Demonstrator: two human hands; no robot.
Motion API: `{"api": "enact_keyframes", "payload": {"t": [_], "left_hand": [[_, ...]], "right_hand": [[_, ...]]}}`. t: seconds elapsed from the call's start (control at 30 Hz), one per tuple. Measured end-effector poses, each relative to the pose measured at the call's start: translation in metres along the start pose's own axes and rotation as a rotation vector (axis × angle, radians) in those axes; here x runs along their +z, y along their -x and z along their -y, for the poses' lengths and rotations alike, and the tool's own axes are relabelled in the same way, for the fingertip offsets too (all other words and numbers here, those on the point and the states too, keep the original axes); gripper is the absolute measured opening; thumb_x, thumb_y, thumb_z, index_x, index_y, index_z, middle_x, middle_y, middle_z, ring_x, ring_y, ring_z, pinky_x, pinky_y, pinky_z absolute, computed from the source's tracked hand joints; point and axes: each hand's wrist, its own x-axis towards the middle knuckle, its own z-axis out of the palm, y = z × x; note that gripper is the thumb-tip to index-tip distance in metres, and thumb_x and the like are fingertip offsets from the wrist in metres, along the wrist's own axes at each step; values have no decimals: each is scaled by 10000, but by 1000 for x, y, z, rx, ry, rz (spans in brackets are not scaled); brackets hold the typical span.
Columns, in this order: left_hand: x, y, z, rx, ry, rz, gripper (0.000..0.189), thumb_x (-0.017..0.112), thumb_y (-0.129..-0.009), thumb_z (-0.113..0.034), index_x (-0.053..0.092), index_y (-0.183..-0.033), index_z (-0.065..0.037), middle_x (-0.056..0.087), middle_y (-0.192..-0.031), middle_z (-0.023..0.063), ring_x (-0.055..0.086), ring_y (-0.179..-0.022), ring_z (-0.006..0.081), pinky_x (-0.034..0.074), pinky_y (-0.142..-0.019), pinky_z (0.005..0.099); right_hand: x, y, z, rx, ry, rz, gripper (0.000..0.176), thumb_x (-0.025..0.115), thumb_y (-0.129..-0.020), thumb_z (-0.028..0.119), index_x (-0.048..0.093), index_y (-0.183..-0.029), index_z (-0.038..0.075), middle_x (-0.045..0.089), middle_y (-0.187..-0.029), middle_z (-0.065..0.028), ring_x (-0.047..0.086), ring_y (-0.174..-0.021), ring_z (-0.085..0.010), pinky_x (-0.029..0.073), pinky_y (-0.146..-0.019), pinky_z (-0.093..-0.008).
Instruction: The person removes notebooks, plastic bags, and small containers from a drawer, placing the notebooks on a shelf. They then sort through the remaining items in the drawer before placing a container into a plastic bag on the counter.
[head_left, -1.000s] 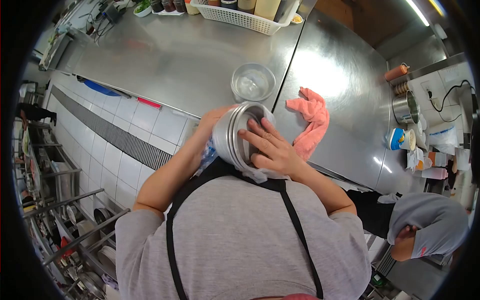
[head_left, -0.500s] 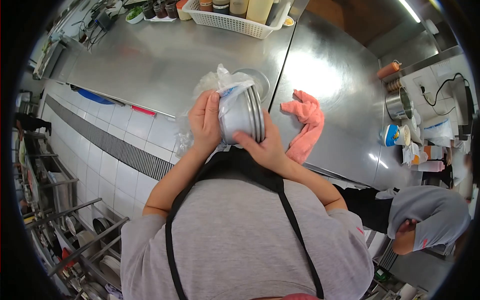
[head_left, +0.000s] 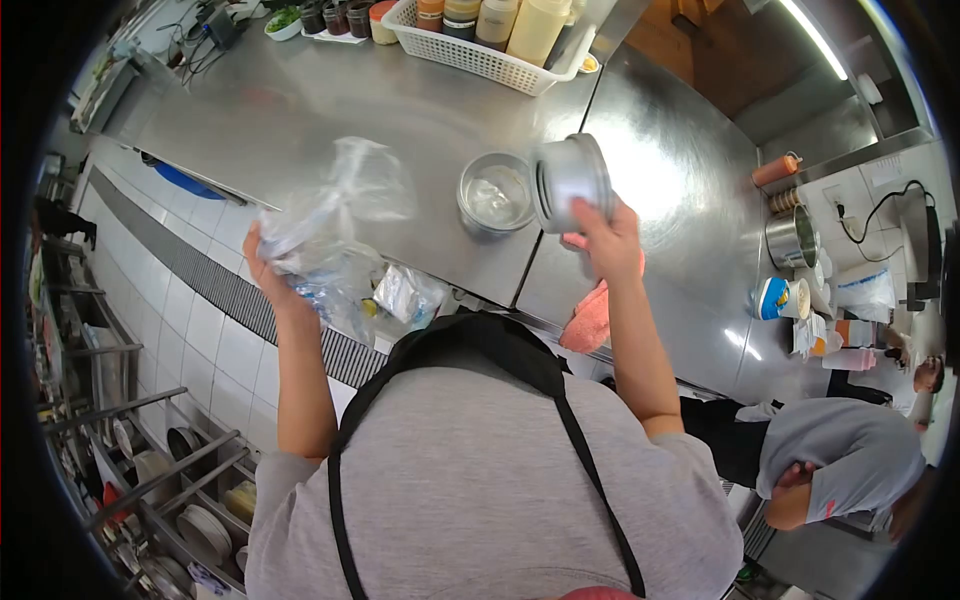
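My left hand [head_left: 272, 275] is closed on a crumpled clear plastic bag [head_left: 365, 185] at the counter's front edge. My right hand [head_left: 610, 235], raised over the steel counter [head_left: 300, 110], grips a stack of round metal tins [head_left: 572, 180], tilted on its side and slightly blurred. Between the hands, another round metal tin [head_left: 496, 212] stands upright on the counter, with something clear and shiny inside it. More clear plastic with a white wrapped packet [head_left: 400, 292] lies or hangs by the front edge, close to my left hand. An orange-pink cloth [head_left: 588, 320] lies partly behind my right forearm.
A white basket [head_left: 470, 62] of sauce bottles sits at the back, beside several small jars [head_left: 335, 18]. To the right are a steel pot [head_left: 792, 238] and paper tubs [head_left: 797, 298]. Another person [head_left: 840, 460] stands at lower right. A metal rack [head_left: 190, 465] is at lower left.
My hands have moved apart: the left has drawn the plastic bag off to the left, and the right has carried the tin stack to the right. The tin on the counter now shows fully.
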Motion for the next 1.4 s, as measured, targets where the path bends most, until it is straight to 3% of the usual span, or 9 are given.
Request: {"api": "enact_keyframes", "payload": {"t": [0.07, 0.13, 0.27, 0.5, 0.7, 0.83, 1.07, 1.13, 1.4], "left_hand": [[-4, 0, -13, -190, 183, 25, 335, 447, -821, -297, 526, -984, -16, 577, -932, 106, 552, -870, 220, 454, -776, 334], [-15, -5, -12, -200, 213, 43, 327, 452, -813, -293, 531, -973, -19, 577, -937, 108, 551, -867, 223, 449, -773, 334], [-40, -17, -12, -279, 308, 134, 345, 455, -797, -312, 513, -991, -32, 564, -964, 100, 550, -913, 243, 449, -800, 362], [-41, -22, -13, -389, 349, 212, 261, 449, -792, -305, 500, -867, -60, 552, -878, 76, 547, -815, 228, 460, -733, 331], [-7, -22, -7, -257, -90, 864, 198, 517, -739, -183, 374, -626, -108, 404, -595, 18, 384, -547, 112, 329, -493, 245], [36, 25, -1, -480, 181, 1225, 175, 514, -746, -169, 377, -658, -106, 391, -558, 17, 353, -545, 101, 288, -495, 231], [75, 96, 7, -1336, 942, 1277, 147, 445, -731, -124, 352, -839, -90, 349, -562, 31, 333, -580, 130, 314, -549, 248], [81, 117, 17, -1461, 965, 1285, 138, 439, -721, -123, 356, -827, -92, 349, -573, 32, 325, -573, 132, 317, -546, 253], [88, 249, 84, -1811, 833, 1370, 111, 456, -729, -157, 556, -773, -137, 601, -769, 100, 572, -643, 232, 501, -562, 337]], "right_hand": [[4, -22, -3, 110, 495, 76, 370, 491, -850, 263, 464, -1146, 44, 522, -1123, -94, 503, -1041, -255, 410, -872, -391], [15, -41, -30, -640, 1174, 178, 415, 548, -782, 247, 476, -1164, 103, 501, -1156, -49, 466, -1066, -298, 366, -891, -430], [29, -52, -50, -557, 1464, 427, 435, 555, -763, 264, 479, -1154, 87, 443, -1226, -47, 391, -1143, -281, 310, -950, -415], [36, -43, -48, -535, 1376, 377, 502, 581, -748, 296, 451, -1184, 84, 437, -1220, -71, 390, -1139, -286, 326, -927, -439], [65, 12, -15, -469, 488, 17, 687, 658, -702, 311, 357, -1270, 68, 320, -1315, -160, 315, -1208, -308, 306, -956, -389], [181, 65, -11, -327, 188, 173, 997, 776, -552, 277, 200, -1341, 79, 160, -1368, -192, 171, -1268, -340, 192, -1011, -390], [176, 123, -25, -345, 241, -439, 913, 782, -512, 137, 286, -1275, 57, 274, -1281, -160, 305, -1186, -289, 243, -982, -336], [168, 147, -22, -162, -557, -434, 967, 766, -543, 74, 199, -1326, 81, 295, -1293, -82, 296, -1192, -186, 256, -975, -320], [150, 248, -64, -121, 143, -952, 899, 721, -669, 124, 127, -1343, 70, 272, -1330, -77, 300, -1187, -131, 261, -976, -299]]}}
